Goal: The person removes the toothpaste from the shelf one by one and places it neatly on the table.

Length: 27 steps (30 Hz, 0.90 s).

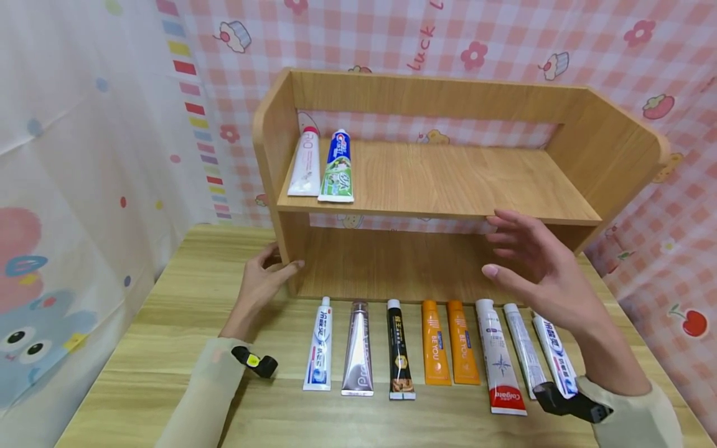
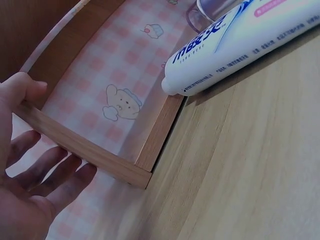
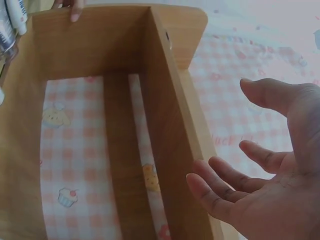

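- Left hand [image 1: 262, 277] is gripping the lower left side panel of the wooden shelf rack [image 1: 426, 186], thumb on the front edge and fingers [image 2: 47, 172] curling round behind it.
- Right hand [image 1: 538, 274] is hovering in front of the rack's right part, near the shelf board edge, fingers [image 3: 220, 182] spread and relaxed, clamped on nothing.
- The rack is standing upright at the far side of the counter [image 1: 168, 348], open front facing the person.
- Two toothpaste tubes, white [image 1: 305, 163] and green-white [image 1: 337, 167], are lying on the far left of the upper shelf.
- A row of eight tubes [image 1: 434, 344] is lying on the counter just in front of the rack.
- Judgement: to steady or shift the rack well, the right hand should be taking the right panel as low as the left does.
- Moving it level and slowly would be keeping the shelved tubes from sliding and the base off the row's caps.
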Tool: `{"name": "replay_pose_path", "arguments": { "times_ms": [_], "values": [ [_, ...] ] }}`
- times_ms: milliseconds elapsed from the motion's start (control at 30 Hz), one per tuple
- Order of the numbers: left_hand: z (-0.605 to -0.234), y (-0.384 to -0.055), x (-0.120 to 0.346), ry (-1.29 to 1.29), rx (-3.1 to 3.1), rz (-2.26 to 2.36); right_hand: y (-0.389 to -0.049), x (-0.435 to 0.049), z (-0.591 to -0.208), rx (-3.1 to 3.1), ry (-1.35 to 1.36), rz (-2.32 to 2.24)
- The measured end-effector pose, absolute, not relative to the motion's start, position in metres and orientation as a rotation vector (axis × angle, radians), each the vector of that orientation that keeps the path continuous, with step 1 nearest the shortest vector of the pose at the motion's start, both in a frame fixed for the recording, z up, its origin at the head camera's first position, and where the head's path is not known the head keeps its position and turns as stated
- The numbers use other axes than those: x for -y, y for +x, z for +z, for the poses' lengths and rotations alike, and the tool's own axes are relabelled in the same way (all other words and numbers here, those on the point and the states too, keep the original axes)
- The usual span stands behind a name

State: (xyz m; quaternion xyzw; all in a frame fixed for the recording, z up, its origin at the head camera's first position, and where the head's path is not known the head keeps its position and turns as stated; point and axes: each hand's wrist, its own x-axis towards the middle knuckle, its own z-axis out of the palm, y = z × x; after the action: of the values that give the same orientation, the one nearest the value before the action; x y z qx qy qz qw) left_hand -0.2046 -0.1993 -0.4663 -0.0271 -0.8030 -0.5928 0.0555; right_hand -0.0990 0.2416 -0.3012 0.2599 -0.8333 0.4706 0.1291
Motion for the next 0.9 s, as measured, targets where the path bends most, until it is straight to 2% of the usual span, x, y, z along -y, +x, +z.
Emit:
{"name": "replay_pose_path", "arguments": {
  "times_ms": [267,900],
  "values": [
    [-0.465,-0.205,0.199,-0.06,2.444,-1.799,-0.114,-0.226,-0.282,2.342,0.827,1.58],
    [-0.469,-0.206,0.2,-0.073,2.457,-1.753,-0.154,-0.201,-0.245,2.47,0.669,1.649]
  ]
}}
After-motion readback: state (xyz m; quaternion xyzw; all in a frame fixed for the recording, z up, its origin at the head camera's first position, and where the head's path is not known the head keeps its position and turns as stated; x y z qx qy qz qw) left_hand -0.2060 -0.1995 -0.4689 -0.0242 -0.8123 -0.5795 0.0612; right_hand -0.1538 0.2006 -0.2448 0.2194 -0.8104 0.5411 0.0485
